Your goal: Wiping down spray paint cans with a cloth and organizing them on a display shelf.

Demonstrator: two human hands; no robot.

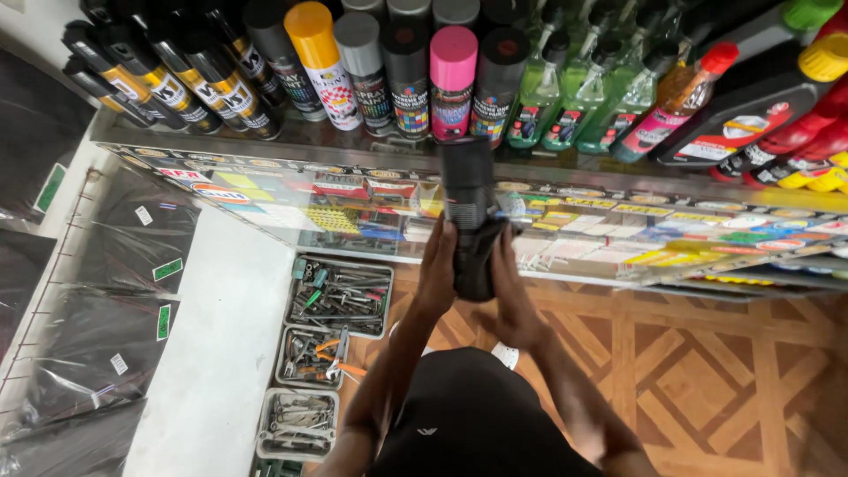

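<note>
Both of my hands grip a black spray can [468, 190] with a black cap, held upright in front of a glass counter. My left hand [436, 269] wraps its left side and my right hand [511, 287] wraps its lower right side. The can's top reaches up toward a row of spray cans standing on the counter, just below a pink-capped can [453, 79] and a black-capped one [499, 79].
A glass display counter [291, 155] carries rows of spray cans, green spray bottles [574, 97] and dark oil bottles [751, 106]. Trays of hand tools [340, 296] sit on the floor at the left. Black plastic-wrapped sheets [97, 336] hang at the far left. The floor is patterned wood [707, 371].
</note>
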